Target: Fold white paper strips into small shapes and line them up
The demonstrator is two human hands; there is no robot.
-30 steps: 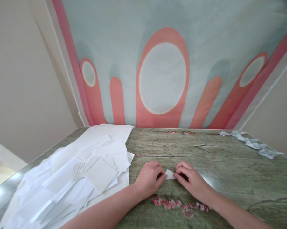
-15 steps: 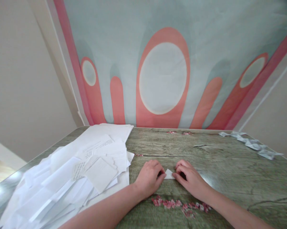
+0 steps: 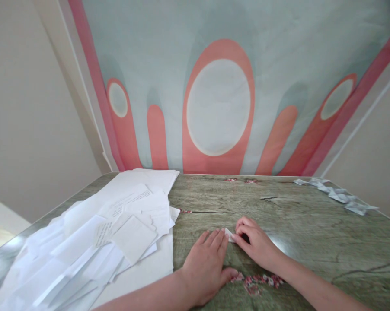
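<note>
The left hand point(image 3: 204, 264) has just changed from a pinch to a flat, opened palm, its fingertips on the left edge of the small folded paper point(image 3: 229, 235) on the counter point(image 3: 211, 194). The paper now seems pressed down there, while the right hand point(image 3: 260, 247) stays pinched on its right edge.
</note>
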